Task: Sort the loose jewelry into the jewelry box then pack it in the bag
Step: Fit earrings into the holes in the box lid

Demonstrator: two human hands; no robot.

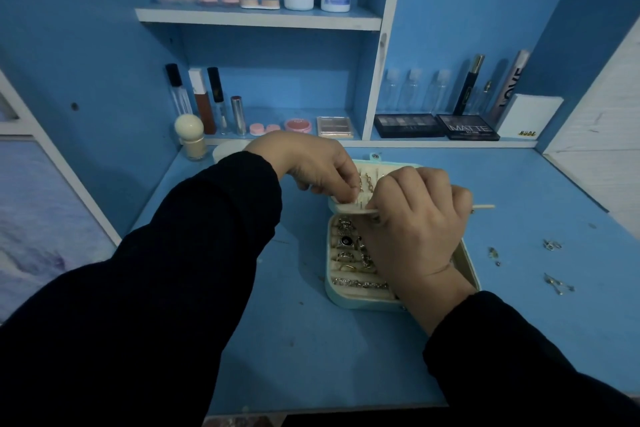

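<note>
Your jewelry box (360, 301) lies open on the table (311, 357) before you, with rings (346, 241) and a chain (360, 284) in its near half. Your left hand (311, 163) and right hand (415, 218) pinch the flap (349, 208) at its hinge. Loose pieces (558, 284) lie to its right, and cosmetics (405, 125) lie on the shelf (433, 143) behind.

Right hand (412, 218) hides jewelry box (346, 300) right side; loose pieces (551, 245) too small to identify.

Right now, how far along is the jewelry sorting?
Partway. Rings and a link chain already sit in the jewelry box. The left hand seems to pinch a second chain at the lid's flap, which the right hand grips. Loose pieces lie unsorted on the table, and no bag is in view.
</note>
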